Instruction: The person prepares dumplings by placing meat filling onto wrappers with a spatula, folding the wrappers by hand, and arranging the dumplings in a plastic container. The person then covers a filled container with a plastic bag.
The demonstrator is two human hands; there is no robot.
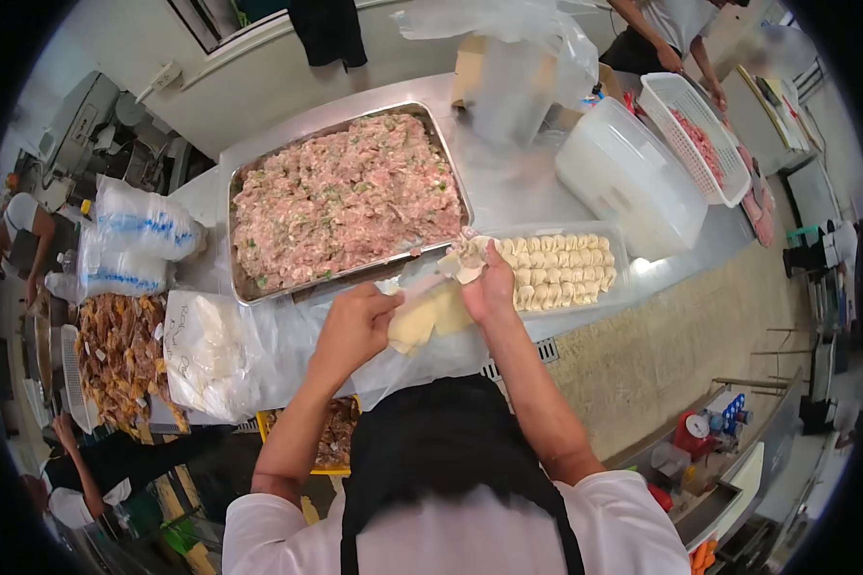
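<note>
My left hand [358, 328] is closed around a small flat spreader [422, 287], its blade pointing toward my other hand. In my right hand [490, 289] sits a pale dumpling wrapper [469, 272] with some pink filling on it. Below the spreader lie square yellowish wrappers [430, 322] on the table. Right beside my right hand, a clear plastic tray [619, 278] holds rows of folded dumplings [564, 270]. Behind both hands stands a large metal pan [353, 268] full of minced meat with green bits [350, 196].
A translucent tub [633, 177] and a white basket [676, 91] of pink meat stand at the right. At left are bagged packs [139, 220], a marked plastic bag [211, 355] and brown meat pieces [120, 359]. Other people work at the back right and far left.
</note>
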